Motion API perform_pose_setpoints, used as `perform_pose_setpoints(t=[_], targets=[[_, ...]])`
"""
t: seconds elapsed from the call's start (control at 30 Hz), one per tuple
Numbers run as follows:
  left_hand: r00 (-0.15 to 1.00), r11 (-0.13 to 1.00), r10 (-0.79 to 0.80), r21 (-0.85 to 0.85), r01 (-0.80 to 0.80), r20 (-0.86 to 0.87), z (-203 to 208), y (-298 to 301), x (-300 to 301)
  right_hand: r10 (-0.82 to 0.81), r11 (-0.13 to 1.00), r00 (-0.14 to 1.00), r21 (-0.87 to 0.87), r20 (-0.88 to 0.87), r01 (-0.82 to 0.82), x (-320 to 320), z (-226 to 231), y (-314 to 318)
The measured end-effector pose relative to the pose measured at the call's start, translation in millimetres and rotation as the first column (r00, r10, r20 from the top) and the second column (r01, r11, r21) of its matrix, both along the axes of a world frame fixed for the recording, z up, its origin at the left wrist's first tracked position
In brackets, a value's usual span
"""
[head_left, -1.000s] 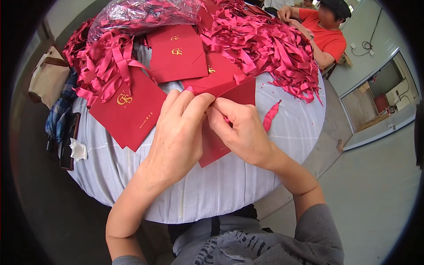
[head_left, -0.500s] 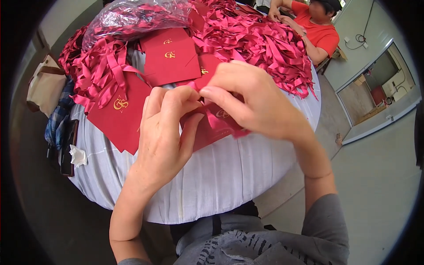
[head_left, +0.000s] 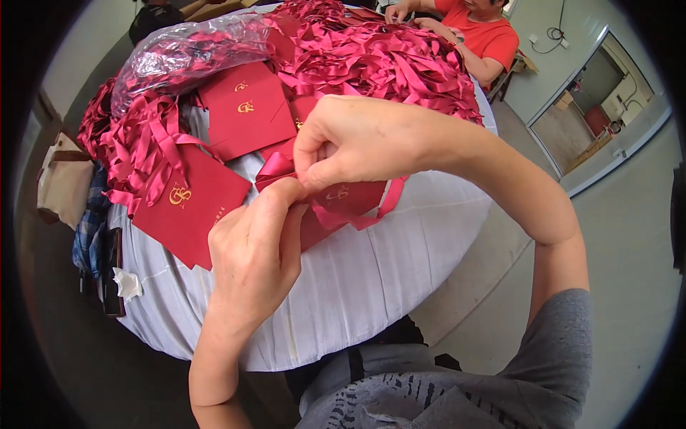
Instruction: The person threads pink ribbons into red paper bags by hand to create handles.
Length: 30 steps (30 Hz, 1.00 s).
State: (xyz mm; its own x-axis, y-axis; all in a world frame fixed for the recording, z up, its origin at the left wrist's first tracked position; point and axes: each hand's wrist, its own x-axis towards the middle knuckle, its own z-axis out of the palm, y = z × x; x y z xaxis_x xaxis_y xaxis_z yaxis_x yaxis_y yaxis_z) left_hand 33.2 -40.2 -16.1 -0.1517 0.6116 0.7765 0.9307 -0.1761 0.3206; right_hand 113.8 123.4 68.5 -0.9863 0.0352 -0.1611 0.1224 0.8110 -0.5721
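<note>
- Left hand (head_left: 251, 247) and right hand (head_left: 350, 139), fingertips together, pinch red ribbon (head_left: 277, 166), seemingly to steady its loop.
- Red card (head_left: 363, 196) sits beneath them, in front of the ribbon heap (head_left: 386, 68).

Head view: one wide fisheye, left of a head-worn pair. Faces steeply down and forward over the cloth-covered round bench (head_left: 421, 250); left hand (head_left: 250, 250) and right hand (head_left: 354, 139) near, mid-frame; grey shirt (head_left: 443, 397) at lower edge. Dark rim, detail there uncertain.
</note>
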Motion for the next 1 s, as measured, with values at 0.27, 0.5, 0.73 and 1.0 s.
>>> perform_pose_setpoints(t=[0.27, 0.5, 0.73, 1.0], targets=[[0.997, 0.999, -0.047, -0.006, 0.047, 0.062, 1, -1, -1, -0.206, 0.941, 0.976, -0.289, -0.073, 0.177, 9, -16, -6], [0.997, 0.999, -0.049, 0.005, 0.049, 0.059, 0, 2, 0, -0.234, 0.961, 0.878, -0.235, -0.418, 0.144, -11, -9, 6], [0.999, 0.999, -0.022, -0.045, 0.023, 0.028, 3, 4, 5, -0.385, 0.895, 0.773, -0.409, -0.504, 0.179, -43, 4, 7], [0.999, 0.999, -0.030, -0.037, 0.031, 0.042, -1, 6, 3, -0.302, 0.928, 0.718, -0.367, -0.628, 0.069, -61, -19, 13]])
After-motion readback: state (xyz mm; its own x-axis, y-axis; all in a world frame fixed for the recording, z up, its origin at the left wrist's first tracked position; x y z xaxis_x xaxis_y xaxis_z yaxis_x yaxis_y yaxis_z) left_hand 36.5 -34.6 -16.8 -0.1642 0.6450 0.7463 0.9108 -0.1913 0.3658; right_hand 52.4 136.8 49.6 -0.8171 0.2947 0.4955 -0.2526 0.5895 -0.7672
